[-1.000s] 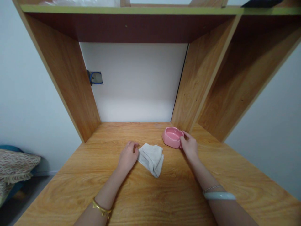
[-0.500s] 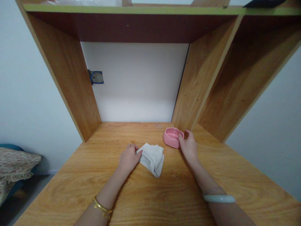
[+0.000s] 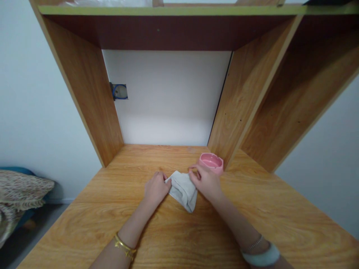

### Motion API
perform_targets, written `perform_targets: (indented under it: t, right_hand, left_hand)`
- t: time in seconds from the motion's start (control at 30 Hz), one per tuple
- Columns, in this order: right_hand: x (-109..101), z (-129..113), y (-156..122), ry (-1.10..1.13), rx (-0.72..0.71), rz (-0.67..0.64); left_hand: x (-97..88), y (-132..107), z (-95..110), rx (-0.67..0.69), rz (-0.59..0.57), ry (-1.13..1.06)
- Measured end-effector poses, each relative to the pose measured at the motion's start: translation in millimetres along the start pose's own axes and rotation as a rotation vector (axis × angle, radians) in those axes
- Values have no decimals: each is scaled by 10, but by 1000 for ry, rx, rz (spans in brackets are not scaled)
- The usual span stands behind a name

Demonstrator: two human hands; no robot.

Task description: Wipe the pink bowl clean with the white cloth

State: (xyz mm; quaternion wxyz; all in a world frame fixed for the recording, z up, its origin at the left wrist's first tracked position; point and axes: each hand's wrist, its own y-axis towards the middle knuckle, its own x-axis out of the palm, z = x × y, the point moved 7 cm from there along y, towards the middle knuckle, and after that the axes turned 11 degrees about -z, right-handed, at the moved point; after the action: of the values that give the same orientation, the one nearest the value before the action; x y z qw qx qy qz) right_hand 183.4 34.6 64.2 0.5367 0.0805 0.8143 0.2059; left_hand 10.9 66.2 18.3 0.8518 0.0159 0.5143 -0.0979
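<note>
A folded pale grey cloth [image 3: 183, 189] lies on the wooden desktop, creased, with one point toward me. My left hand [image 3: 157, 188] pinches its left corner between thumb and fingers. At the cloth's upper right corner is my right hand [image 3: 206, 181], thumb and index finger curved with a gap between them; it grips nothing that I can see. Just behind that hand stands a pink ashtray [image 3: 212, 161] with notches in its rim, its lower left part hidden by the hand.
Wooden side panels [image 3: 81, 89] and an upright divider [image 3: 246, 93] rise from the desktop [image 3: 179, 239], under a shelf with a yellow-green edge [image 3: 168, 10]. An uncovered socket box [image 3: 120, 91] sits in the white back wall. At lower left is a fringed woven blanket [image 3: 24, 190].
My right hand has let go of the ashtray and moved left to the cloth's corner. The ashtray now sits closer to the divider. My left hand keeps its hold on the cloth.
</note>
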Motion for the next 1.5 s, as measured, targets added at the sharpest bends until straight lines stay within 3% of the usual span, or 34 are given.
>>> perform_targets:
  t: [0.1, 0.17, 0.33, 0.43, 0.67, 0.9, 1.1, 1.2, 1.3, 1.5]
  right_hand:
    - [133, -394, -86, -61, -165, -65]
    - [192, -543, -132, -134, -195, -90]
    - [251, -593, -154, -212, -172, -168]
    - [203, -518, -129, -157, -136, -142]
    - [-8, -92, -64, 242, 30, 150]
    - [116, 350, -34, 725, 289, 227]
    - [168, 485, -69, 834, 436, 278]
    - [175, 469, -72, 848, 435, 277]
    - [182, 438, -75, 856, 425, 277]
    - [163, 368, -73, 936, 344, 306]
  left_hand:
    - [-39, -6, -20, -21, 14, -1]
    - [-66, -3, -41, -34, 22, 7]
    - [-101, 10, -78, -43, 49, 35]
    - [-113, 7, -87, -53, 54, 42]
    - [-309, -11, -243, -208, 92, 63]
    - [-493, -43, -341, -272, 180, 99]
    - [-511, -42, -363, -289, 187, 185]
    - [-528, -52, -303, -241, 242, 274]
    - [-503, -79, -137, -97, 309, 296]
    - [-138, -160, 347, 394, 67, 132]
